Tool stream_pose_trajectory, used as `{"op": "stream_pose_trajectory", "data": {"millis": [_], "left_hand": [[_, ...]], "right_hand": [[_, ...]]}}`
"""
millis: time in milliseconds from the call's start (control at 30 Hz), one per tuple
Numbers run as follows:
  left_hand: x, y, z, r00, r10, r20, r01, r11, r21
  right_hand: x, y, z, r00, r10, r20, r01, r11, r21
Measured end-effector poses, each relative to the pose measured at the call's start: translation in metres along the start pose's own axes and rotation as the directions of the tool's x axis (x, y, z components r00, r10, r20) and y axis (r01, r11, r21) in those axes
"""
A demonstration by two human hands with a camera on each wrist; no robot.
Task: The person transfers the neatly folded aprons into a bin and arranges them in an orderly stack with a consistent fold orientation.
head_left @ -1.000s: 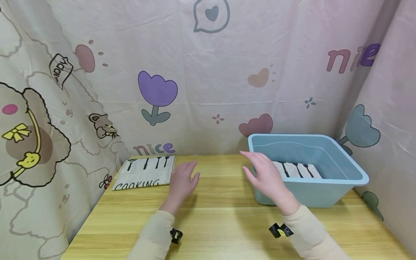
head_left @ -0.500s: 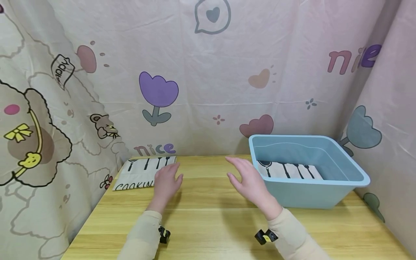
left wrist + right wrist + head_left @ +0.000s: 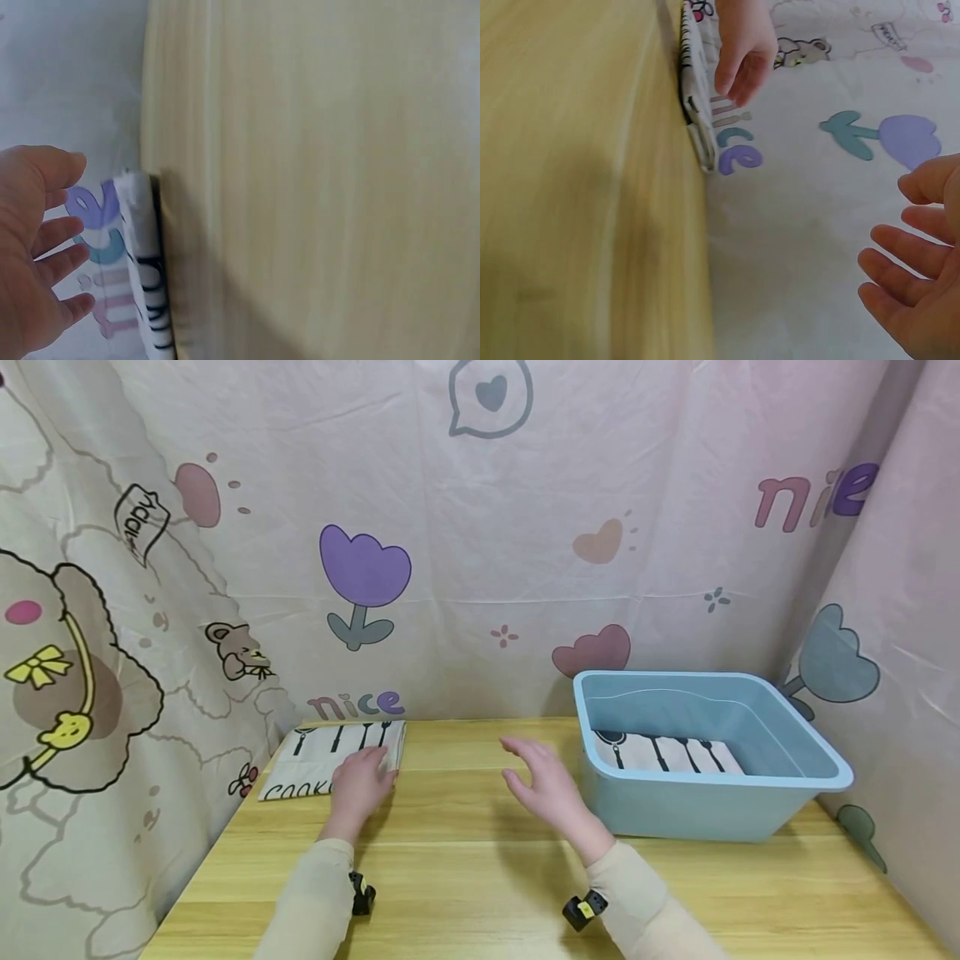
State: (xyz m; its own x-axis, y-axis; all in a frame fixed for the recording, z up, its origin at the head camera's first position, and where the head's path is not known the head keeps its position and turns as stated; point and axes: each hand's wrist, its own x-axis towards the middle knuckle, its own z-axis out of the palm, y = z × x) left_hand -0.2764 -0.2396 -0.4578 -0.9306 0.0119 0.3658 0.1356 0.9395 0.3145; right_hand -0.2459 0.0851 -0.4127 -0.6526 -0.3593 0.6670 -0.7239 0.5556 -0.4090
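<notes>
A folded white cloth [image 3: 300,768] with black utensil prints and the word COOKING lies flat at the table's back left. Over its right part hovers my left hand [image 3: 360,787], fingers loosely bent; the left wrist view shows a gap between this hand and the cloth's folded edge [image 3: 142,255]. My right hand [image 3: 549,787] is in the air between the cloth and a light blue plastic tub [image 3: 697,806], holding nothing. In the right wrist view its fingers [image 3: 904,251] are spread. Inside the tub lies another white cloth [image 3: 675,753] with similar prints.
The wooden table [image 3: 465,877] meets a printed curtain [image 3: 487,568] at its back edge. More curtain hangs on the left and right. The tub, with raised walls, stands at the table's back right.
Both hands have moved left, away from the tub. The left hand has come over the folded cloth from its right side. The cloths and tub have not moved.
</notes>
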Motion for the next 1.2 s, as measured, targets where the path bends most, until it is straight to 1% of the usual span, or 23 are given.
{"op": "stream_pose_trajectory", "data": {"millis": [133,233,333,433,533,700,800,900,1033,1200], "left_hand": [[0.001,-0.013,0.003,0.998,-0.039,0.058,0.039,0.999,0.001],[0.000,-0.020,0.006,0.994,-0.052,0.099,0.051,0.999,0.011],[-0.001,-0.025,0.007,0.988,-0.050,0.147,0.046,0.998,0.031],[-0.002,-0.027,0.007,0.981,-0.044,0.191,0.036,0.998,0.049],[-0.002,-0.028,0.007,0.976,-0.042,0.212,0.030,0.998,0.063],[0.000,-0.029,0.007,0.975,-0.060,0.215,0.048,0.997,0.060],[0.000,-0.027,0.007,0.974,-0.062,0.220,0.050,0.997,0.060],[0.000,-0.022,0.007,0.971,-0.056,0.230,0.041,0.997,0.069],[-0.003,-0.011,0.008,0.969,-0.034,0.246,0.012,0.996,0.090],[-0.007,0.007,0.012,0.966,0.013,0.260,-0.041,0.994,0.102]], "right_hand": [[0.001,0.005,0.009,0.997,0.076,0.033,-0.077,0.997,0.029],[0.002,0.007,0.015,0.992,0.116,0.058,-0.117,0.993,0.029],[0.005,0.009,0.020,0.988,0.132,0.084,-0.134,0.991,0.024],[0.007,0.011,0.023,0.982,0.153,0.109,-0.157,0.987,0.029],[0.009,0.012,0.025,0.977,0.176,0.125,-0.181,0.983,0.033],[0.012,0.015,0.030,0.964,0.221,0.148,-0.232,0.971,0.065],[0.014,0.018,0.034,0.959,0.239,0.154,-0.253,0.965,0.071],[0.016,0.021,0.038,0.953,0.258,0.161,-0.272,0.960,0.071],[0.019,0.023,0.042,0.947,0.273,0.167,-0.289,0.954,0.081],[0.020,0.026,0.045,0.936,0.301,0.181,-0.320,0.943,0.089]]}}
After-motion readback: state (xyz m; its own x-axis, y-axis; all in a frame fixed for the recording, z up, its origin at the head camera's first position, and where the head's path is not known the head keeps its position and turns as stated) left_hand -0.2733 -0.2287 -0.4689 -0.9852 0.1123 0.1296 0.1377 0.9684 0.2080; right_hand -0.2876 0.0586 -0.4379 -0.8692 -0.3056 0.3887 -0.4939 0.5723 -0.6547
